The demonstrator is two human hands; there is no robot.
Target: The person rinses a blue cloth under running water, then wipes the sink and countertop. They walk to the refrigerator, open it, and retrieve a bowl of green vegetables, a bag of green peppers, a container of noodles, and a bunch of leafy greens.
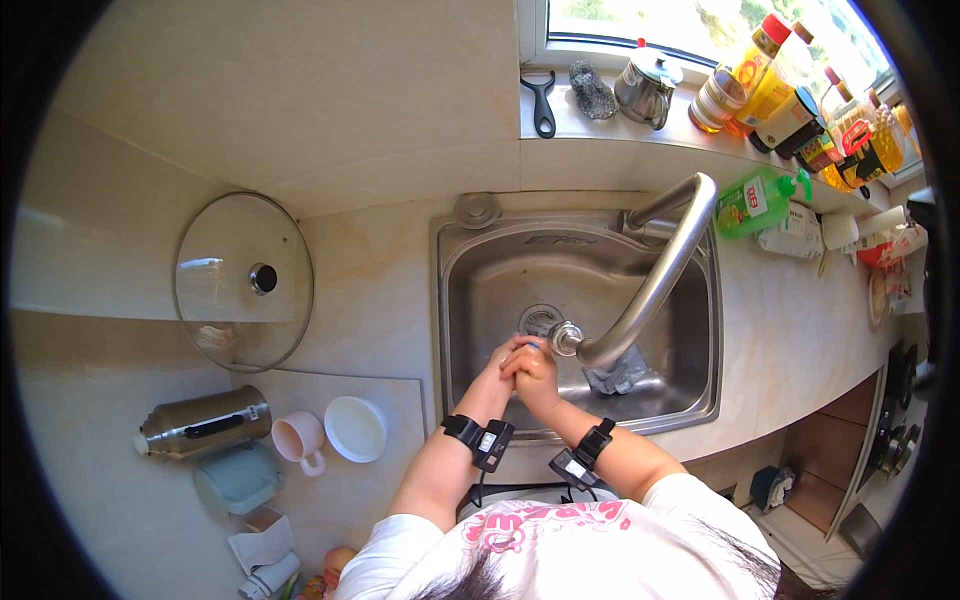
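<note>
Both my hands are together over the stainless steel sink, just below the faucet and its round spout head. My left hand lies partly behind my right hand, whose fingers rest over it. Something small and blue shows at the fingers; what it is cannot be told. The drain lies just beyond my fingertips. A crumpled grey cloth or bag lies in the basin to the right of my hands. Black devices are strapped to both forearms.
A glass lid leans at the left wall. Near it are a steel thermos, a pink mug and a white bowl. A green soap bottle stands right of the faucet. The windowsill holds a peeler, a steel pot and several bottles.
</note>
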